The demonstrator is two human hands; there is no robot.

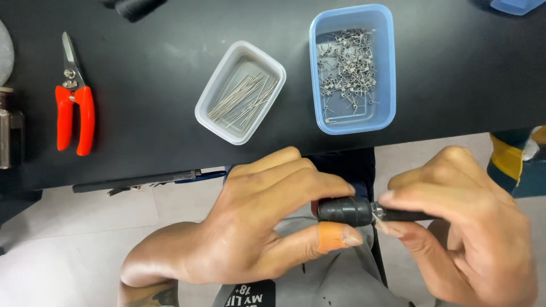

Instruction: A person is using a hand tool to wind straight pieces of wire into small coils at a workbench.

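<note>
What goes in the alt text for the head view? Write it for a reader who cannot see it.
Two bare hands, left hand and right hand, grip a small black cylindrical tool between them below a black table. On the table sit a clear plastic tray of straight wire pieces, a blue plastic tub of small wire coils and red-handled cutters.

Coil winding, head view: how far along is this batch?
Done: a pile of wound coils fills the blue tub. In hand: left hand grips the black winding tool; right hand pinches at its metal tip. Left: a bundle of straight wires in the clear tray.
</note>
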